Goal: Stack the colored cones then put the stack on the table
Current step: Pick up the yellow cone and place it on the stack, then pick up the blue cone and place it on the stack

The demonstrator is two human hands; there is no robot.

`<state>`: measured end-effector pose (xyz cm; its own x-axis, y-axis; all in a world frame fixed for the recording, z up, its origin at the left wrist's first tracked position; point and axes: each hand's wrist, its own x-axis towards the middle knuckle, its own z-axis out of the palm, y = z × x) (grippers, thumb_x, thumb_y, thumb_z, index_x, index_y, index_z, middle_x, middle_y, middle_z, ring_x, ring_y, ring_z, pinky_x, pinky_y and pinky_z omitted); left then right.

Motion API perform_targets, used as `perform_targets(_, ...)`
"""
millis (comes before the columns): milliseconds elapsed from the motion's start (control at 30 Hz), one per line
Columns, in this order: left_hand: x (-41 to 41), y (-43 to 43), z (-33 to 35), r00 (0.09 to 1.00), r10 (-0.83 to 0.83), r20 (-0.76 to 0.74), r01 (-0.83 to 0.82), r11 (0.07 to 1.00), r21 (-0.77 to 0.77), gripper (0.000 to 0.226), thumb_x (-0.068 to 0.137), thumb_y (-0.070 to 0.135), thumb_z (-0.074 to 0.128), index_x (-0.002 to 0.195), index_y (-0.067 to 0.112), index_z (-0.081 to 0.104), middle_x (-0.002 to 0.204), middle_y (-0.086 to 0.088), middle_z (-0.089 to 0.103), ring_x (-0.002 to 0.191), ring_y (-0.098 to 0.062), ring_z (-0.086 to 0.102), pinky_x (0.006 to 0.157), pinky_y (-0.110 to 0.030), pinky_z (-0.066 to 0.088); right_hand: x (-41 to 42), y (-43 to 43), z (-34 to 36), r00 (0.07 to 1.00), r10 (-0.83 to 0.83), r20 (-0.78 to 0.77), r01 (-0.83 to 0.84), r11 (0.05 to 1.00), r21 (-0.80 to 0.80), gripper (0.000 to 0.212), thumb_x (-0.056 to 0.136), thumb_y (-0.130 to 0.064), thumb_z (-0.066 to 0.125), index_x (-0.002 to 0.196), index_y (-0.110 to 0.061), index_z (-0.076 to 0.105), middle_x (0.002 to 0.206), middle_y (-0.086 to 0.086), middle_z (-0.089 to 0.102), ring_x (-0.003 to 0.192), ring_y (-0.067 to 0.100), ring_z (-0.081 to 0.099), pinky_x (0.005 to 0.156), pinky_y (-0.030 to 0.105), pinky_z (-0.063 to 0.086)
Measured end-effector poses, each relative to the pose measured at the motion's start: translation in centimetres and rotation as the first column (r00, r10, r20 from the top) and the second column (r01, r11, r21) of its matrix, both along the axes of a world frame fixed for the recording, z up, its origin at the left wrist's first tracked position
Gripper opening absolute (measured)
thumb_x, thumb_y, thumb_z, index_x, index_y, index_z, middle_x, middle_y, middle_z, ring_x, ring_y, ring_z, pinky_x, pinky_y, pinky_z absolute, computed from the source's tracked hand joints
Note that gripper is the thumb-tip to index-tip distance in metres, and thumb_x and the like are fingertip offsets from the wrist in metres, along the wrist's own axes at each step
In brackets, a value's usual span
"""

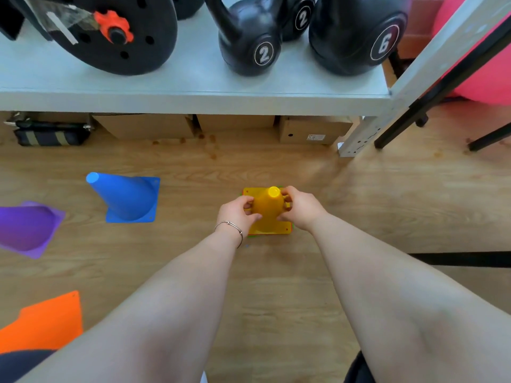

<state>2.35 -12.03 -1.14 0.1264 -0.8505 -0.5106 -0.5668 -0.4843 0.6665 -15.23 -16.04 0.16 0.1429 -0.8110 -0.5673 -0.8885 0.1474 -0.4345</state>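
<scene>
Both hands gripped the yellow plastic cone (268,208), which stood upright on the wooden floor (276,286) just near of the grey table (193,103). The left hand (239,214) pressed its flank from the left, the right hand (300,207) from the right, fingers (284,193) curled around the tapered body so the squeeze from both sides kept it steady and centred. Thin edges of orange and green showed under its square base, so it seemed to sit atop cones already nested; the two-handed hold probably served to seat it squarely over them.

Three cones lay apart on the floor to the left: a blue plastic cone (127,199) upright, a purple plastic cone (27,228) tipped on its side at the far-left edge, and an orange plastic cone (44,322) half out of view, nearest the person. These looked not yet stacked.

The table carried black kettlebells (249,48) and a black weight plate (124,37), leaving only a narrow free strip along its near edge for the finished stack.
</scene>
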Motion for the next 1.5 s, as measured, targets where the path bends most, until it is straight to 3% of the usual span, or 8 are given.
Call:
perform_targets(267, -0.2, 0.0, 1.7, 0.994, -0.075, 0.084, 0.073, 0.997, 0.022, 0.056, 0.081, 0.027, 0.074, 0.133, 0.019, 0.055, 0.126, -0.005, 0.065, 0.114, -0.02, 0.063, 0.1, -0.034, 0.049, -0.3, -0.3, 1.8, 0.987, 0.115, -0.114, -0.117, 0.993, -0.009, 0.062, 0.082, -0.022, 0.074, 0.139, -0.023, 0.047, 0.122, 0.013, 0.065, 0.109, 0.032, 0.062, 0.088, 0.039, 0.054)
perform_targets(500, 0.0, -1.0, 6.3, 0.892, -0.199, 0.405, 0.222, 0.975, -0.012, 0.059, 0.092, 0.038, 0.057, 0.145, 0.022, 0.036, 0.145, -0.005, 0.047, 0.13, -0.027, 0.047, 0.102, -0.04, 0.044, 0.4, -1.9, 6.7, 0.983, 0.077, -0.166, -0.119, 0.959, -0.258, 0.051, 0.094, -0.025, 0.057, 0.141, -0.018, 0.041, 0.126, 0.01, 0.058, 0.111, 0.031, 0.058, 0.081, 0.04, 0.051)
perform_targets(567, 0.5, -1.1, 7.9, 0.843, -0.191, 0.503, 0.239, 0.97, -0.033, 0.061, 0.094, 0.039, 0.054, 0.147, 0.02, 0.032, 0.152, -0.005, 0.039, 0.136, -0.026, 0.041, 0.107, -0.041, 0.04, 0.7, -2.1, 8.1, 0.978, 0.1, -0.182, -0.16, 0.922, -0.351, 0.05, 0.094, -0.028, 0.058, 0.14, -0.019, 0.041, 0.127, 0.008, 0.058, 0.113, 0.031, 0.056, 0.082, 0.041, 0.05)
perform_targets(633, 1.1, -1.0, 9.6, 0.763, -0.151, 0.628, 0.249, 0.966, -0.071, 0.064, 0.094, 0.043, 0.052, 0.148, 0.019, 0.029, 0.156, -0.007, 0.033, 0.142, -0.026, 0.032, 0.113, -0.04, 0.033, 0.9, -2.4, 9.4, 0.966, 0.139, -0.217, -0.225, 0.862, -0.454, 0.052, 0.091, -0.031, 0.061, 0.138, -0.017, 0.043, 0.128, 0.008, 0.058, 0.119, 0.03, 0.053, 0.095, 0.041, 0.046)
perform_targets(733, 2.5, -0.9, 12.6, 0.634, -0.068, 0.77, 0.246, 0.962, -0.118, 0.073, 0.091, 0.052, 0.049, 0.15, 0.019, 0.023, 0.159, -0.008, 0.025, 0.147, -0.025, 0.021, 0.119, -0.045, 0.021, 1.7, -2.7, 11.0, 0.942, 0.178, -0.284, -0.309, 0.788, -0.532, 0.063, 0.088, -0.036, 0.064, 0.143, -0.016, 0.039, 0.142, 0.009, 0.051, 0.139, 0.03, 0.039, 0.115, 0.044, 0.03)
perform_targets(833, 4.6, -0.3, 15.5, 0.519, -0.053, 0.853, 0.243, 0.966, -0.088, 0.079, 0.091, 0.056, 0.046, 0.152, 0.018, 0.015, 0.162, -0.009, 0.016, 0.15, -0.026, 0.012, 0.12, -0.049, 0.015, 3.2, -2.6, 12.6, 0.92, 0.214, -0.329, -0.374, 0.731, -0.571, 0.068, 0.088, -0.037, 0.065, 0.146, -0.018, 0.036, 0.151, 0.011, 0.041, 0.146, 0.031, 0.029, 0.12, 0.048, 0.02)
perform_targets(1133, 13.9, 3.8, 17.3, 0.417, -0.07, 0.906, 0.061, 0.997, 0.049, 0.077, 0.092, 0.051, 0.045, 0.153, 0.021, 0.009, 0.162, -0.008, 0.009, 0.149, -0.026, 0.01, 0.118, -0.049, 0.016, 10.6, -3.0, 14.4, 0.893, 0.307, -0.328, -0.447, 0.686, -0.575, 0.063, 0.085, -0.034, 0.065, 0.141, -0.017, 0.041, 0.143, 0.012, 0.046, 0.141, 0.032, 0.033, 0.115, 0.046, 0.025)
perform_targets(1500, 28.6, 4.6, 8.9, 0.417, -0.118, 0.901, -0.01, 0.991, 0.134, 0.08, 0.092, 0.049, 0.049, 0.153, 0.025, 0.003, 0.163, -0.005, 0.007, 0.15, -0.024, 0.011, 0.119, -0.047, 0.017, 23.2, -3.9, 6.9, 0.837, 0.469, -0.283, -0.547, 0.683, -0.484, 0.061, 0.092, -0.04, 0.058, 0.145, -0.024, 0.034, 0.151, 0.008, 0.038, 0.143, 0.03, 0.03, 0.116, 0.042, 0.026)
